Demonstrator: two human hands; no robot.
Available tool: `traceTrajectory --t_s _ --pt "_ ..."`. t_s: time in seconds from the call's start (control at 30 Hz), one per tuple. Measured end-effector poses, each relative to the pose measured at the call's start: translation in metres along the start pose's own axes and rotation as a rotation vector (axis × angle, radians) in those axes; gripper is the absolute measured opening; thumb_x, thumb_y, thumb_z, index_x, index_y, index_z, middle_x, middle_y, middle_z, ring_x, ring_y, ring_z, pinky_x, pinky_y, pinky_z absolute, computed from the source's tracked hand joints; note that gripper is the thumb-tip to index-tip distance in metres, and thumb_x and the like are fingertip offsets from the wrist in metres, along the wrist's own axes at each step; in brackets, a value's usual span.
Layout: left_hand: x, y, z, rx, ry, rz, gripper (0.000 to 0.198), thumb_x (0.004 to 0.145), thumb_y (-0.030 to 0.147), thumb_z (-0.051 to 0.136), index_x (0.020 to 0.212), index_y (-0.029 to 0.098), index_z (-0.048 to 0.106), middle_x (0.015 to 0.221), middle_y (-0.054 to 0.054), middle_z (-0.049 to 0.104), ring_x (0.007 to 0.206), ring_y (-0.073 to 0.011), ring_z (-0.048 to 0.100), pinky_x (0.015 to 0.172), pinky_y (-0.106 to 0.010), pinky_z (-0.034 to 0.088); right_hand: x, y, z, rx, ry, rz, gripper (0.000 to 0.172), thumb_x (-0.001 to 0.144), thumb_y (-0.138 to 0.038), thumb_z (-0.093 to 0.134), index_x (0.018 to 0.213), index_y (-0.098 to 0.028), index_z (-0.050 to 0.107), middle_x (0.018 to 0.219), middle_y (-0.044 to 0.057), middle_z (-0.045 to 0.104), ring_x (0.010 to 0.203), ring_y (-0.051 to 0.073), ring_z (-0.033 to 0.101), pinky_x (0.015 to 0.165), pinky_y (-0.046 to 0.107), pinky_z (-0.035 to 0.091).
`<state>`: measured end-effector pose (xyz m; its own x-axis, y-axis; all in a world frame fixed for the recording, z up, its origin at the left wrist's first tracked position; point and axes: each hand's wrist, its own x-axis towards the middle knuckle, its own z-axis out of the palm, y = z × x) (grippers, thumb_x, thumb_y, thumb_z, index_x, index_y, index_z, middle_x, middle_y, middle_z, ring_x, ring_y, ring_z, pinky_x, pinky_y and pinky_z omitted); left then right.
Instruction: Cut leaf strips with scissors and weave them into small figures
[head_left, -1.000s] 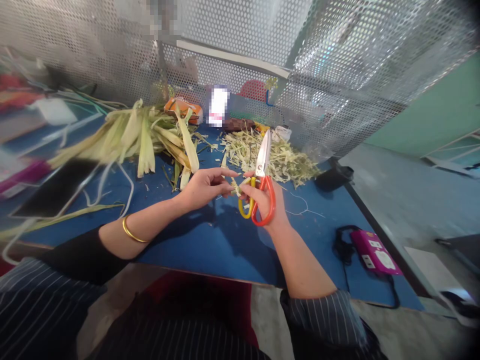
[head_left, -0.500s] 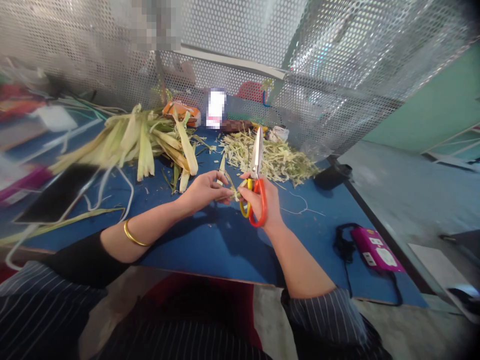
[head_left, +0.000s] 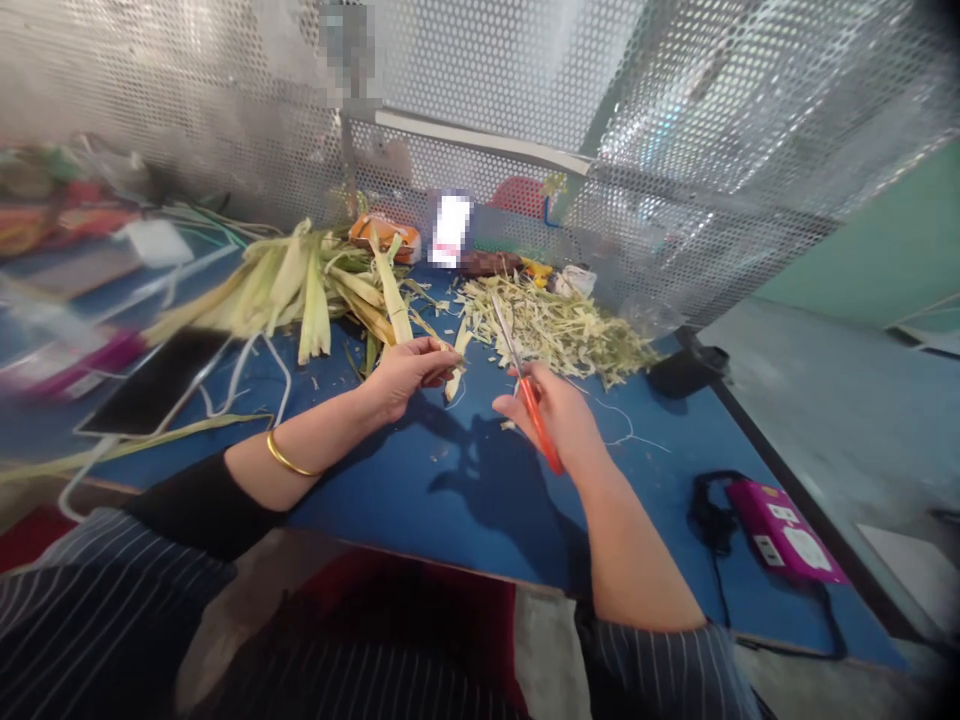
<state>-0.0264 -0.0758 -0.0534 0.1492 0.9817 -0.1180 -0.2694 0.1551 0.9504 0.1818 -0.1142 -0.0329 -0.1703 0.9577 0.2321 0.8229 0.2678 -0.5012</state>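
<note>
My right hand (head_left: pixel 559 420) grips red-handled scissors (head_left: pixel 525 385), blades pointing up and away to the left. My left hand (head_left: pixel 409 370) pinches a short pale leaf strip (head_left: pixel 456 372) over the blue table (head_left: pixel 420 480); a gold bangle (head_left: pixel 283 458) sits on that wrist. The two hands are a short gap apart. Behind them lies a heap of cut leaf scraps (head_left: pixel 559 330), and to the left a bundle of long green-yellow leaves (head_left: pixel 300 285).
A perforated metal screen (head_left: pixel 525 120) walls the table's back and right. A black phone (head_left: pixel 154 385) with white cables lies at left. A magenta device (head_left: pixel 784 525) with a black cord and a dark cup (head_left: pixel 682 370) sit at right. An orange packet (head_left: pixel 386 235) rests by the screen.
My hands have drawn apart: the right one swung the scissors so the blades lean left, and the left keeps the leaf strip. The view shifted slightly.
</note>
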Motion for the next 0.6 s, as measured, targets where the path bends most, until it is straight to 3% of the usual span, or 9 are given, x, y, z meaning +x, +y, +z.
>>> traceTrajectory --t_s 0.1,0.23,0.6 --pt "0.0038 0.004 -0.0054 0.008 0.062 0.007 0.018 0.064 0.027 0.075 0.07 0.015 0.062 0.066 0.001 0.06 0.058 -0.0077 0.055 0.059 -0.022 0.039 0.0002 -0.0026 -0.0076 -0.142 -0.128 -0.019 0.052 0.07 -0.065 0.06 0.103 -0.024 0.057 0.065 -0.001 0.06 0.059 0.017 0.054 0.055 0.025 0.036" --pt "0.0064 0.0055 -0.0096 0.012 0.11 0.028 0.017 0.064 0.028 0.074 0.072 0.016 0.066 0.07 0.0 0.061 0.058 -0.007 0.051 0.058 -0.023 0.036 -0.0008 -0.007 -0.0107 -0.236 -0.197 -0.071 0.055 0.071 -0.069 0.055 0.1 -0.023 0.059 0.067 0.001 0.061 0.06 0.018 0.055 0.053 0.025 0.033" --pt "0.006 0.0057 -0.0079 0.062 0.083 0.026 0.013 0.065 0.028 0.071 0.068 0.016 0.069 0.064 -0.001 0.059 0.053 -0.0075 0.042 0.056 -0.025 0.031 -0.0021 -0.0103 -0.0103 -0.253 -0.195 -0.09 0.051 0.073 -0.069 0.054 0.098 -0.026 0.062 0.075 0.003 0.067 0.067 0.019 0.06 0.056 0.026 0.037"
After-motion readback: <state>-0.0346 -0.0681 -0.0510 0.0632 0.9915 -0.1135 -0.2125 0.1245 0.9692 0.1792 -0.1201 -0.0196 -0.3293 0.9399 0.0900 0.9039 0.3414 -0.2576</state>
